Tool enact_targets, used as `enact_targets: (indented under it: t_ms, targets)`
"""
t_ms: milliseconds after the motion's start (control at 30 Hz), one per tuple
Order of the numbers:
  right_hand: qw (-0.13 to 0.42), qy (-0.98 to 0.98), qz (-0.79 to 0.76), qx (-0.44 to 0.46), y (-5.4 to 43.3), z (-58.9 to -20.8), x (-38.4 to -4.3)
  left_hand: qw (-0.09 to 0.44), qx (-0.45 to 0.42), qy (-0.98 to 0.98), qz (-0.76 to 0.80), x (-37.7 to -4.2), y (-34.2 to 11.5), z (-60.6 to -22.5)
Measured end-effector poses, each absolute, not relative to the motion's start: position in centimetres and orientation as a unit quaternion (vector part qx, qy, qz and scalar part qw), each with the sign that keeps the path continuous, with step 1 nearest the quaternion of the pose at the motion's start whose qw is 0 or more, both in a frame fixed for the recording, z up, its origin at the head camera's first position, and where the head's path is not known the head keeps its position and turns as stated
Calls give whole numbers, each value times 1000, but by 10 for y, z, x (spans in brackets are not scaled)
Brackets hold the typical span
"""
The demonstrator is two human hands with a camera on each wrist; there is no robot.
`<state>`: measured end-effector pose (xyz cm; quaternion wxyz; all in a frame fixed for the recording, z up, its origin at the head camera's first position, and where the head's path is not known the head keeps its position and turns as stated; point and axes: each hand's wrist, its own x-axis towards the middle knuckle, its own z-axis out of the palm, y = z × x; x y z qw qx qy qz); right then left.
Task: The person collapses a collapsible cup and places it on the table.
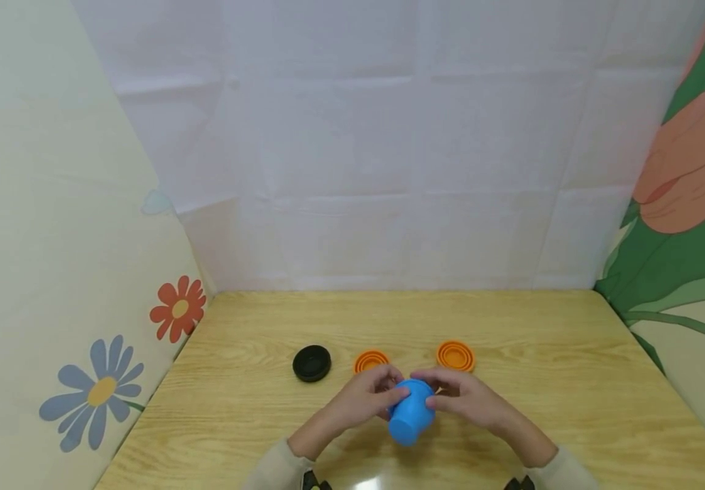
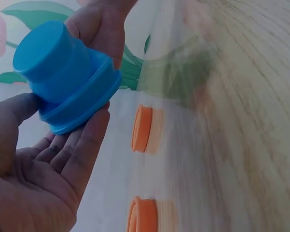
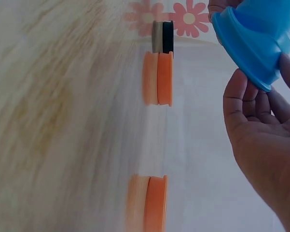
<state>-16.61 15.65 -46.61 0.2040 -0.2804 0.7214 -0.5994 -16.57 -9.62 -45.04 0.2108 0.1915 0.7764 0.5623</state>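
A blue collapsible cup [image 1: 412, 414], partly extended in stepped rings, is held above the table between both hands, its narrow base tilted toward the head camera. My left hand [image 1: 365, 396] grips the cup's left side, the thumb on its wall and the fingers under the wide rim, as the left wrist view shows on the blue cup [image 2: 62, 72]. From the right, my right hand [image 1: 471, 398] pinches the rim side between thumb and fingers; the right wrist view shows its fingertips at the rim of the cup [image 3: 253, 43]. The cup's inside is hidden.
Behind the hands lie two flattened orange collapsible cups, the left one [image 1: 369, 358] partly covered by my left hand, the right one [image 1: 455, 356] just beyond my right hand. Farther left is a flat black one [image 1: 312, 363]. All are on the wooden table [image 1: 236, 408], with cloth hangings around it.
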Motion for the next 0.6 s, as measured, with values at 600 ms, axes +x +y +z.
enact_targets:
  t_ms: [600]
  targets:
    - [193,685,-645,-278,158,-476,-166,211,174,773,573,-164,-101,-446]
